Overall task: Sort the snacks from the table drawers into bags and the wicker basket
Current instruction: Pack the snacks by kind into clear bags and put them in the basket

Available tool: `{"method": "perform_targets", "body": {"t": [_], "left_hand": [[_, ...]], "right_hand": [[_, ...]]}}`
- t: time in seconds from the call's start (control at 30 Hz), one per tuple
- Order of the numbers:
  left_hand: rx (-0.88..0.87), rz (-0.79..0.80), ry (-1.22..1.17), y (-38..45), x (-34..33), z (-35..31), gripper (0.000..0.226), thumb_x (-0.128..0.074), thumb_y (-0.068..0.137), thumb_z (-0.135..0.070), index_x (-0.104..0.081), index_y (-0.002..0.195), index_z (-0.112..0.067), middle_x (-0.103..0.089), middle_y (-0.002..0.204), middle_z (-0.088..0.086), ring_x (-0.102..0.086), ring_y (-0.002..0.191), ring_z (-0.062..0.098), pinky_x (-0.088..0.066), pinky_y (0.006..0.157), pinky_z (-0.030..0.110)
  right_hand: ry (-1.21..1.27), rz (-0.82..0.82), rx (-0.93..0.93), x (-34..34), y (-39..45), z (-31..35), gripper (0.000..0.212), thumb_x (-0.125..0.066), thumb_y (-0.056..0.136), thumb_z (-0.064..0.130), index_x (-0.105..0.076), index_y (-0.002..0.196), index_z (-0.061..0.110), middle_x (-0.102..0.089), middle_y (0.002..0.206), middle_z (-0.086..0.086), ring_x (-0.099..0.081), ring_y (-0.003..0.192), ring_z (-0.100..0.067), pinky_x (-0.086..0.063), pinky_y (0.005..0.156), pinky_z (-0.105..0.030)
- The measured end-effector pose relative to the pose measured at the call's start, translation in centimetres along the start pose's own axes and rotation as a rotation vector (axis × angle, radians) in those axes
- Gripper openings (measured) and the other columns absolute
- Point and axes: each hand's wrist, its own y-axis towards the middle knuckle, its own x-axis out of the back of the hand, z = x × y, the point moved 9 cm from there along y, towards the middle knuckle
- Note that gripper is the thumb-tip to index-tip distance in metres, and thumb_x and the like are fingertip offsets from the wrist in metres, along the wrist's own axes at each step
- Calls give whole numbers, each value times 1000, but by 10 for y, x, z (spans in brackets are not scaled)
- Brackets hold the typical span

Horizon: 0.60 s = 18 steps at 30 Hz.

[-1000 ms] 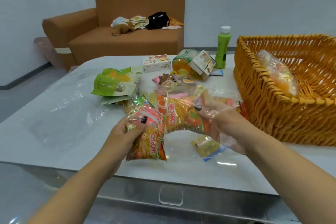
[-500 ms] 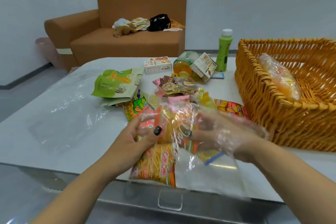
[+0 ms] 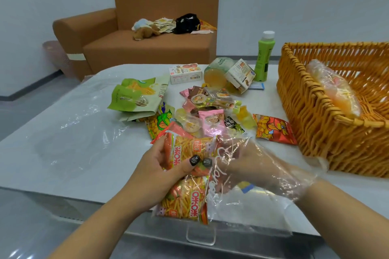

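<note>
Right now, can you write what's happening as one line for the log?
step: bagging | left hand: grips stick-snack packet | right hand: inside clear bag | wicker basket: holds one filled bag

At the lower centre of the frame, a snack packet of thin sticks (image 3: 185, 200) carries the letters "OKOK" in white on red, upside down. A second packet of the same kind (image 3: 185, 151) just above it shows the same letters, partly hidden. White cursive lettering runs down a clear plastic bag (image 3: 219, 176) beside them, but it cannot be read. Print on the other packets, boxes and bottle is too small to read.
</note>
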Motion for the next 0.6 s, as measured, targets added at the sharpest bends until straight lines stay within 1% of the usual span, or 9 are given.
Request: {"method": "perform_targets", "body": {"t": [0.07, 0.17, 0.23, 0.3, 0.37, 0.43, 0.5, 0.57, 0.6], "left_hand": [[18, -1, -5, 1, 1, -1, 61, -76, 61, -31, -56, 119, -27, -75, 103, -8, -72, 94, 13, -58, 71, 23], [63, 7, -62, 2, 3, 2, 66, -90, 62, -30, -57, 119, -25, -76, 101, -7, -73, 92, 13, -58, 70, 23], [106, 33, -115, 2, 2, 5, 67, -89, 60, -27, -57, 119, -23, -75, 103, -1, -73, 93, 19, -59, 72, 29], [144, 37, -127, 1, 3, 7, 71, -91, 56, -30, -57, 118, -21, -75, 102, 3, -73, 92, 24, -59, 75, 36], [161, -11, -114, -1, 10, 7, 74, -95, 53, -30, -59, 116, -19, -76, 100, 4, -74, 90, 25, -59, 74, 38], [159, -60, -120, 1, 21, 6, 73, -96, 52, -30, -61, 114, -15, -76, 98, 6, -74, 89, 27, -59, 74, 40], [141, -131, -153, 3, 35, 3, 74, -93, 47, -33, -64, 111, -11, -76, 97, 11, -74, 86, 29, -57, 74, 41], [118, -260, -196, 6, 57, 0, 69, -93, 47, -29, -66, 107, -10, -76, 94, 12, -74, 81, 28, -56, 72, 40], [114, -329, -226, 6, 69, -1, 64, -88, 49, -28, -67, 106, -10, -76, 93, 11, -74, 79, 27, -56, 72, 39]], "right_hand": [[37, 33, 28, 8, -1, 8, 16, -63, 88, 1, -63, 92, 16, -73, 70, -7, -68, 54, -15, -59, 55, -28], [146, 105, 34, 14, -7, 18, 27, -61, 86, -6, -64, 100, 18, -73, 70, -7, -71, 59, -21, -56, 52, -23], [85, 98, 46, 8, -5, 19, 25, -62, 86, -5, -69, 85, 19, -73, 67, -5, -70, 58, -16, -56, 51, -22], [-11, 86, 74, -4, -1, 18, 32, -63, 85, -3, -69, 68, 23, -70, 59, 0, -68, 53, -11, -56, 51, -22], [-21, 106, 58, -12, 2, 18, 35, -61, 87, -2, -67, 64, 24, -69, 58, 1, -66, 51, -10, -55, 51, -23], [15, 149, 36, -16, 4, 21, 30, -58, 90, -1, -67, 75, 23, -71, 63, 0, -68, 55, -12, -56, 55, -25], [34, 238, 20, -19, 5, 26, 24, -56, 93, 4, -66, 98, 25, -75, 82, -5, -73, 73, -21, -59, 69, -32], [114, 286, -20, -16, 5, 30, 22, -56, 92, 23, -60, 114, 22, -74, 100, -10, -71, 90, -30, -57, 83, -39], [141, 296, -43, -13, 6, 31, 33, -52, 90, 35, -59, 117, 18, -73, 105, -11, -70, 96, -32, -56, 87, -39]]}}
